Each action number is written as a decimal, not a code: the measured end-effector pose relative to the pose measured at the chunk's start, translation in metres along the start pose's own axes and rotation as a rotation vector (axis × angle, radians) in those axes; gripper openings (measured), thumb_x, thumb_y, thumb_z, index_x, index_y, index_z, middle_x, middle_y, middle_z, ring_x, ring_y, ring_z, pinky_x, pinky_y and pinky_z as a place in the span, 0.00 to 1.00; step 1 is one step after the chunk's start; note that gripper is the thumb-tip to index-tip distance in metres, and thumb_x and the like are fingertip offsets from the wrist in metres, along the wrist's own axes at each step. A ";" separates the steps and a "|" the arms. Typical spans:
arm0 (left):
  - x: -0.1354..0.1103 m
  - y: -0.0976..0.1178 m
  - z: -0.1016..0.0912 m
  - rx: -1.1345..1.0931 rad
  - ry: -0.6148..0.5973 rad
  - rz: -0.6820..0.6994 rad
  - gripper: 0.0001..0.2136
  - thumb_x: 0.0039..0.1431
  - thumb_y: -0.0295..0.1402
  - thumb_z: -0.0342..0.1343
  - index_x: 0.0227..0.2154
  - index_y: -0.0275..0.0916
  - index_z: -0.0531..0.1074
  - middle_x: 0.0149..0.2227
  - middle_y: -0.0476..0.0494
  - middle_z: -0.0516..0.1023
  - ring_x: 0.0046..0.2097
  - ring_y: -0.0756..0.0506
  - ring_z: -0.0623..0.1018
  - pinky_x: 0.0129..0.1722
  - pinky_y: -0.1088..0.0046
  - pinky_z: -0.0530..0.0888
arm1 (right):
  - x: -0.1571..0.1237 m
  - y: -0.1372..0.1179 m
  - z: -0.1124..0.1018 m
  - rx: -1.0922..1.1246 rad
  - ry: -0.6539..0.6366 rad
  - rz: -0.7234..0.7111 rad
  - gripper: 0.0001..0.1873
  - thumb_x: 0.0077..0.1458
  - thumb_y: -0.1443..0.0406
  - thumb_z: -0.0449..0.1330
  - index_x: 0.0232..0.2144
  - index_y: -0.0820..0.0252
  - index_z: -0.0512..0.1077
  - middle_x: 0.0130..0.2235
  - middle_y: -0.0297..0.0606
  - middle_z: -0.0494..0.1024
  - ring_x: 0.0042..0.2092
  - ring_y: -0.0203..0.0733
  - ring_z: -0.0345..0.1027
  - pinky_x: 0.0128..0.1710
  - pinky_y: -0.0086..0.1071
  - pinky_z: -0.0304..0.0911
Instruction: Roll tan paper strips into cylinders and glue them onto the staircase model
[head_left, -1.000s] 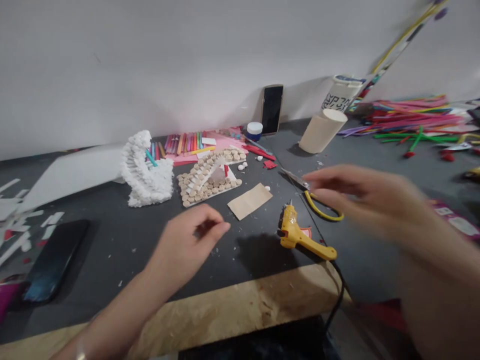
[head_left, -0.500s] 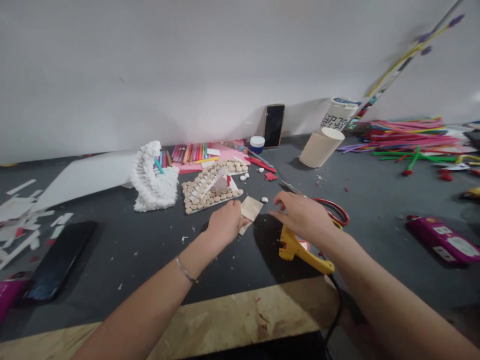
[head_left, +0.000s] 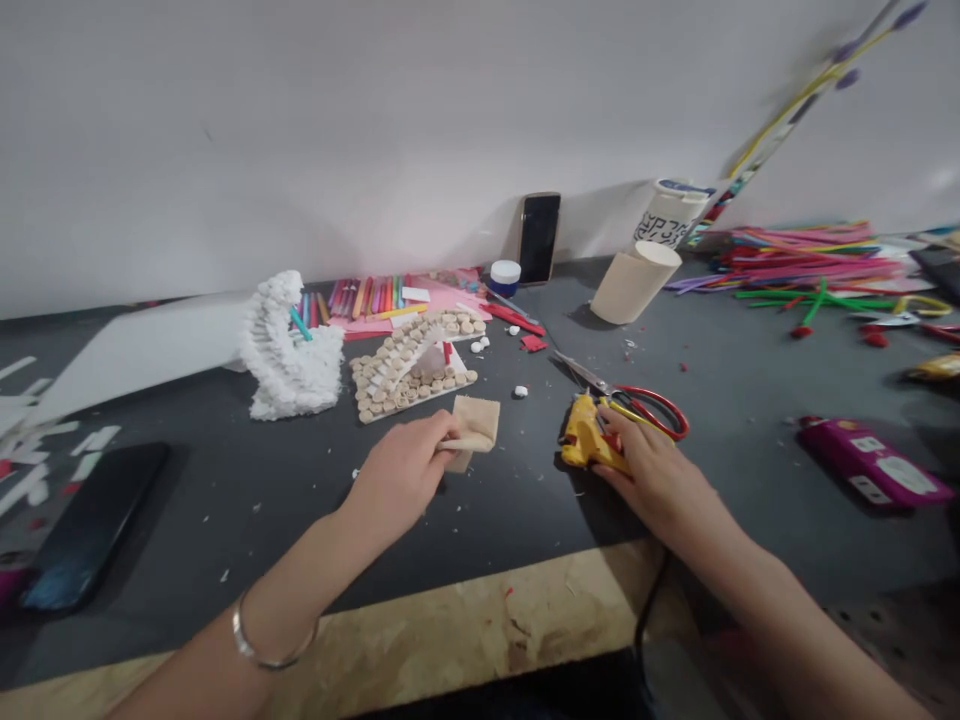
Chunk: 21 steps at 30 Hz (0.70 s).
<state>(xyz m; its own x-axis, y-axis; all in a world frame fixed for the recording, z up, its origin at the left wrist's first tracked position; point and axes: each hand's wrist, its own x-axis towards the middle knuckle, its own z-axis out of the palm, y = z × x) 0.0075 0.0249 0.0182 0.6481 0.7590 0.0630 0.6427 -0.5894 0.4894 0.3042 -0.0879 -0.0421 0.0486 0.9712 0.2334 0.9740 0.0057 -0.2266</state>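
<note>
My left hand (head_left: 405, 462) pinches a small folded piece of beige card (head_left: 478, 414) just above the dark tabletop. Around the handle of a yellow glue gun (head_left: 586, 432) my right hand (head_left: 649, 455) has closed; the gun's cord runs down over the table edge. Red-handled scissors (head_left: 611, 388) lie partly open right behind the gun. Beyond my left hand stands a small model (head_left: 375, 385) covered in round beige discs, with a white stair-like strip across it. A white, rough-textured curved piece (head_left: 281, 350) is to its left.
A phone (head_left: 538, 238) leans on the wall beside a blue jar (head_left: 505, 278). A beige card tube (head_left: 634, 283) stands at the back. Pipe cleaners (head_left: 814, 260) and a purple box (head_left: 874, 465) are on the right. Another phone (head_left: 97, 525) and white scraps lie left.
My right hand has come down and back onto the glue gun and taken hold of it; the gun has turned. My left hand has shifted left with the card.
</note>
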 end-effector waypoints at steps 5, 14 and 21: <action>-0.027 0.009 0.001 0.023 -0.053 0.126 0.18 0.60 0.21 0.45 0.49 0.46 0.68 0.39 0.47 0.76 0.37 0.47 0.76 0.35 0.71 0.70 | 0.016 -0.057 -0.034 0.153 0.071 -0.172 0.32 0.58 0.59 0.59 0.63 0.56 0.58 0.60 0.50 0.67 0.61 0.57 0.61 0.57 0.52 0.62; -0.040 -0.009 0.002 0.176 0.178 0.222 0.20 0.60 0.22 0.48 0.55 0.39 0.64 0.35 0.46 0.77 0.34 0.46 0.76 0.33 0.70 0.69 | 0.039 -0.115 -0.015 0.541 0.020 -0.284 0.06 0.59 0.70 0.59 0.32 0.57 0.75 0.32 0.35 0.80 0.36 0.39 0.72 0.37 0.33 0.65; -0.056 -0.019 0.013 0.275 0.257 0.405 0.04 0.63 0.29 0.54 0.39 0.38 0.71 0.38 0.44 0.77 0.40 0.44 0.74 0.43 0.64 0.65 | 0.020 -0.113 0.001 0.378 0.224 -0.499 0.10 0.61 0.73 0.56 0.33 0.58 0.75 0.33 0.35 0.79 0.35 0.37 0.66 0.36 0.33 0.57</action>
<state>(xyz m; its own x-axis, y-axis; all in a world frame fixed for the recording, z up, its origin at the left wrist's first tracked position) -0.0354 -0.0099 -0.0060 0.7670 0.4792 0.4266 0.4681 -0.8727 0.1388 0.1947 -0.0686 -0.0127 -0.3031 0.7575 0.5782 0.7488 0.5646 -0.3471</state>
